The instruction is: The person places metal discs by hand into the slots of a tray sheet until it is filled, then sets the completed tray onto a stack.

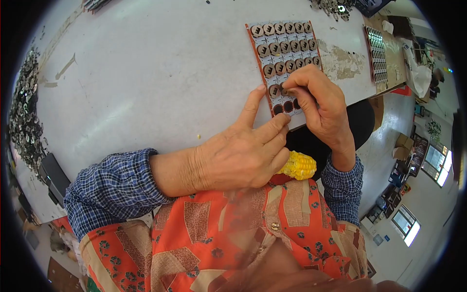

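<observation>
A panel of small circuit boards (277, 58) with a red-brown edge lies on the table, its rows carrying round metal battery clips. In the row nearest me, dark round spots show without metal over them. My left hand (238, 151) steadies the panel, index finger on its left edge and another fingertip at its near edge. A partly eaten corn cob (300, 165) sticks out from under that hand's curled fingers and appears held in the palm. My right hand (323, 102) pinches over the second-nearest row; its fingertips mostly hide whatever small piece is between them.
Loose metal clips lie in a long pile (25, 112) along the table's left side, and another heap (335, 7) sits at the far edge. A second filled panel (376, 53) stands to the right. A yellow crumb (198, 136) rests on the white tabletop (146, 73).
</observation>
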Demonstrator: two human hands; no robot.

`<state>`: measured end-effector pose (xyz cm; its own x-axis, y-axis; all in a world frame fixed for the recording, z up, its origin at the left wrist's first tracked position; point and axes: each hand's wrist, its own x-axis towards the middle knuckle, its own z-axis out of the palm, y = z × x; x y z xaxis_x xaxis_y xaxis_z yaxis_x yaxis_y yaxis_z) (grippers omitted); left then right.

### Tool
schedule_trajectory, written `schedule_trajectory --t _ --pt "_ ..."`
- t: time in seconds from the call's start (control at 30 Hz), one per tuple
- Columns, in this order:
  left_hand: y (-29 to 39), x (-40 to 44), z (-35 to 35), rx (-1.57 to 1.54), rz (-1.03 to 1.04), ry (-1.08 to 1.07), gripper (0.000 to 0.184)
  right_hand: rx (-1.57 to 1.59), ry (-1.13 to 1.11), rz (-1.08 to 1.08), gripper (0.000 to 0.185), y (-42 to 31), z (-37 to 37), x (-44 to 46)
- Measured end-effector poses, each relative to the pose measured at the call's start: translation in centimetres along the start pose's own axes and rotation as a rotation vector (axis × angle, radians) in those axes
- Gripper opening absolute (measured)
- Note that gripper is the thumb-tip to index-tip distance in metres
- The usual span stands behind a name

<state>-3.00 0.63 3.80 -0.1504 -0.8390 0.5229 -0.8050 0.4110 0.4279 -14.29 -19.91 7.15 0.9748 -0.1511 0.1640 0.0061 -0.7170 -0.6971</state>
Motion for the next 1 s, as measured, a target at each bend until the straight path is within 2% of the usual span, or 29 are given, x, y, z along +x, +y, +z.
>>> schedule_trajectory --t 0.1,0.3,0.4,0.5,0.6,0.8,0.9,1.0 --pt "0.0 0.0 0.1 -0.003 0.001 0.001 0.018 -0.077 0.045 -0.019 0.018 -0.2 0.4 0.0" --pt "0.3 0.1 -0.4 -0.038 -0.045 -0.016 0.015 -0.347 0.315 -0.055 0.02 -0.8 3.0 -1.0" --pt "0.3 0.1 -0.3 -0.041 -0.046 -0.018 0.015 -0.27 0.396 0.002 0.02 -0.9 3.6 -1.4" --pt "0.4 0.0 -0.2 -0.04 -0.049 -0.014 0.015 -0.221 0.375 0.064 0.021 -1.1 3.5 -1.8" --pt "0.4 0.0 -0.1 -0.032 -0.047 -0.007 0.015 0.013 0.304 0.155 0.022 -1.3 2.8 -1.5" --pt "0.7 0.2 -0.5 -0.036 -0.06 -0.054 0.016 0.097 0.144 0.196 0.022 -1.3 1.0 -1.0" --pt "0.3 0.5 -0.9 -0.035 -0.044 -0.086 0.016 0.037 0.091 0.169 0.02 -1.0 0.4 -0.8" --pt "0.3 0.6 -0.8 -0.049 -0.033 -0.088 0.016 0.003 0.208 0.162 0.017 0.1 -0.5 0.2"
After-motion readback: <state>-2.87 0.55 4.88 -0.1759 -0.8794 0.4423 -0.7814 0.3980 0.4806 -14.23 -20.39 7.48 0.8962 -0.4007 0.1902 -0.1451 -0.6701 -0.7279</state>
